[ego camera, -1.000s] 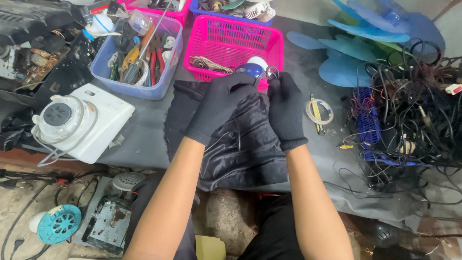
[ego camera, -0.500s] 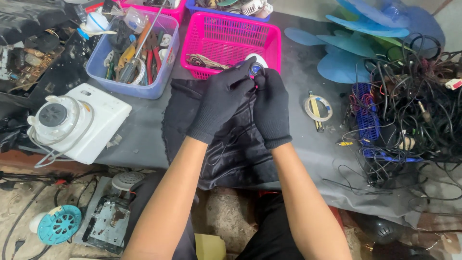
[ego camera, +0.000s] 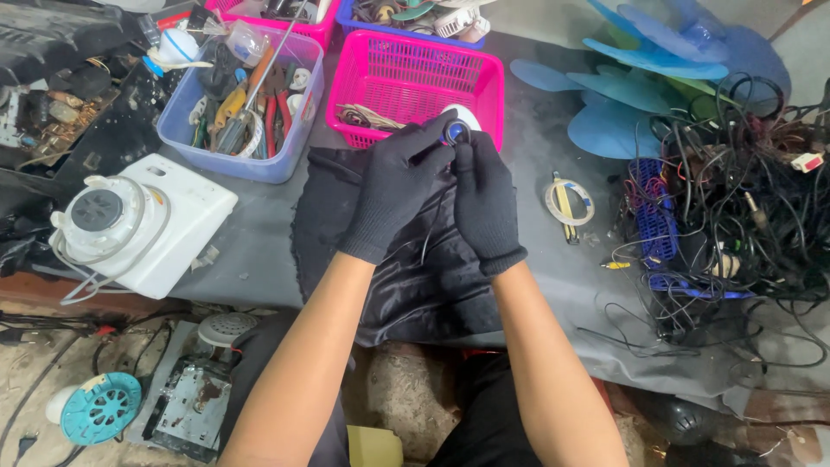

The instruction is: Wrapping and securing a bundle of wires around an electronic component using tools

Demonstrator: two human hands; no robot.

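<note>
Both gloved hands meet over the black cloth (ego camera: 406, 259), just before the pink basket (ego camera: 484, 86) — the left hand (ego camera: 393, 195) and right hand (ego camera: 484, 203) pinch closed on a small blue-and-white part (ego camera: 456, 130) at their fingertips, equally near.

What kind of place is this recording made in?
Most likely a small appliance or electronics repair bench. A blue bin of hand tools, a tangle of loose wires and detached blue fan blades surround the left hand and right hand, which hold a small round part.
</note>
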